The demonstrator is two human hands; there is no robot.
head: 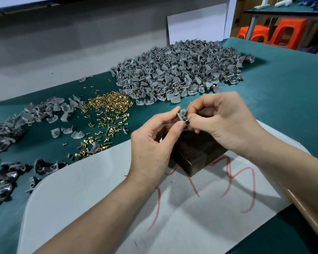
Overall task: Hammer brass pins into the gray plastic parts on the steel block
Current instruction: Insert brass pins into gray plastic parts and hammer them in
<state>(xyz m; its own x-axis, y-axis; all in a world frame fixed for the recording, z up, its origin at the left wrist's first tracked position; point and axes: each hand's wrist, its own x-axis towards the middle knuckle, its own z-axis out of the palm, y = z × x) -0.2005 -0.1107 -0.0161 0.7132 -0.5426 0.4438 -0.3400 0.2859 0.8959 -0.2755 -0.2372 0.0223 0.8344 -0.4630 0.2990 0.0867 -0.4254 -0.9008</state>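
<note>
Green matting covers the desk; orange stools stand beyond its far right corner. Above the steel block on a white sheet, the left hand and right hand pinch one gray plastic part. Brass pins lie scattered toward the left edge.

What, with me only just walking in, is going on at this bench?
A person holds one gray plastic part over the steel block: the left hand pinches it, the right hand seems to fit a brass pin. Loose pins and a heap of parts lie on the green table.
</note>
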